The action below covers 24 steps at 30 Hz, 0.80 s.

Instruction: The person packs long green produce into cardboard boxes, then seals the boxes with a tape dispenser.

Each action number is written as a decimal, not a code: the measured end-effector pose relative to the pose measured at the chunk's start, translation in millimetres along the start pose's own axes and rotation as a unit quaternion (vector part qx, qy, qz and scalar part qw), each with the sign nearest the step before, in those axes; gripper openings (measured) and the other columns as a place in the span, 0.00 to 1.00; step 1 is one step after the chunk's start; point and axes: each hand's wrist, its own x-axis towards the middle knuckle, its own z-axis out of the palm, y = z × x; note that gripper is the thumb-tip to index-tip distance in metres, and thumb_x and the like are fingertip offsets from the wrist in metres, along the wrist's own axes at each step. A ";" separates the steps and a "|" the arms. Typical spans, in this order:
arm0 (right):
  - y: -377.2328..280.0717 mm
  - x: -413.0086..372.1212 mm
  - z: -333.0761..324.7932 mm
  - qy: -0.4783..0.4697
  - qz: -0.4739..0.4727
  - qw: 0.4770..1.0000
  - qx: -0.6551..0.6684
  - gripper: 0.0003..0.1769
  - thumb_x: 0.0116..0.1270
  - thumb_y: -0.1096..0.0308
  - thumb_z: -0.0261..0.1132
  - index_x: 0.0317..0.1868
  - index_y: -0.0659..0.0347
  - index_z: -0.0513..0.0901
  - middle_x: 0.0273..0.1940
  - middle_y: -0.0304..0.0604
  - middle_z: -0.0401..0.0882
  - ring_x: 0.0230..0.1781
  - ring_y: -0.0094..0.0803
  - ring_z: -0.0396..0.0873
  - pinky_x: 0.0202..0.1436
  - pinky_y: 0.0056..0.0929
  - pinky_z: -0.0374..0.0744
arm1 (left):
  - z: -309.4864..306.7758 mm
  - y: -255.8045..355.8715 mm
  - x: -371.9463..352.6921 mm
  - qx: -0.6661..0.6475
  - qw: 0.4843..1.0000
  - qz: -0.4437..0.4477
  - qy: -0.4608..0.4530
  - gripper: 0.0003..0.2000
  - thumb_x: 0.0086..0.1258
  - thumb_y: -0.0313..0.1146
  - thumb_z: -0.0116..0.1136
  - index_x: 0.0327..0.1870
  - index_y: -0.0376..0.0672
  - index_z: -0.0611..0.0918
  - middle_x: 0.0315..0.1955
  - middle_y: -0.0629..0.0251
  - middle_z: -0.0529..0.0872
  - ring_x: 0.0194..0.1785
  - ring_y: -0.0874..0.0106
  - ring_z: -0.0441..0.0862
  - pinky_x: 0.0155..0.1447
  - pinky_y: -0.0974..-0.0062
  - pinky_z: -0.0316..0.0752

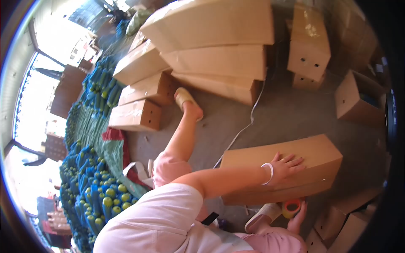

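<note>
My left hand (288, 170), with a white bracelet at the wrist, lies flat with fingers spread on top of a closed cardboard box (249, 158). The box lies on the floor in front of me. Beside the box's near side, low at the right, my right hand (300, 218) is closed around a roll of tape (291, 207) with an orange-red core. Part of that hand is cut off by my leg and the roll.
Large cardboard boxes (211, 25) are stacked ahead, with smaller boxes (135, 114) beside them. An open box (358, 101) stands at the right. Green round fruit in blue wrapping (101, 194) is heaped at the left. A pale cord (252, 114) crosses the floor.
</note>
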 end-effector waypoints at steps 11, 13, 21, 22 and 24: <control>-133.1 -81.4 -7.4 0.070 -0.459 0.777 -0.426 0.38 0.54 0.65 0.69 0.66 0.65 0.71 0.54 0.54 0.76 0.49 0.46 0.76 0.55 0.41 0.74 | 108.0 59.1 -16.0 0.201 0.977 0.035 0.068 0.36 0.65 0.48 0.54 0.75 0.62 0.55 0.77 0.68 0.49 0.77 0.55 0.49 0.68 0.32 0.53; -133.4 -82.8 6.0 0.003 -0.528 0.686 -0.501 0.39 0.45 0.64 0.75 0.62 0.64 0.76 0.42 0.55 0.77 0.37 0.47 0.77 0.41 0.43 0.77 | 125.3 46.5 -8.0 0.138 0.988 0.062 0.007 0.34 0.66 0.49 0.53 0.75 0.60 0.58 0.76 0.68 0.52 0.77 0.55 0.51 0.69 0.35 0.55; -146.7 -88.7 33.1 -0.029 -0.523 0.678 -0.516 0.39 0.39 0.63 0.78 0.59 0.49 0.81 0.32 0.44 0.74 0.23 0.35 0.74 0.25 0.30 0.74 | 10.7 58.1 23.3 -0.750 0.656 -0.053 -0.068 0.33 0.74 0.61 0.38 0.58 0.37 0.76 0.51 0.62 0.81 0.56 0.72 0.77 0.63 0.70 0.69; -144.8 -87.3 29.5 -0.027 -0.528 0.676 -0.514 0.39 0.39 0.63 0.78 0.59 0.48 0.81 0.32 0.44 0.74 0.23 0.35 0.74 0.24 0.30 0.74 | 15.1 62.9 29.0 -0.755 0.648 -0.062 -0.075 0.30 0.74 0.60 0.42 0.55 0.38 0.78 0.49 0.63 0.82 0.55 0.73 0.77 0.62 0.70 0.70; -147.2 -88.9 28.1 -0.023 -0.523 0.672 -0.524 0.39 0.39 0.63 0.78 0.59 0.48 0.81 0.31 0.44 0.73 0.23 0.35 0.73 0.24 0.30 0.74 | 17.7 68.5 37.8 -0.775 0.624 -0.081 -0.064 0.18 0.74 0.47 0.52 0.49 0.39 0.80 0.41 0.68 0.84 0.45 0.78 0.80 0.52 0.77 0.74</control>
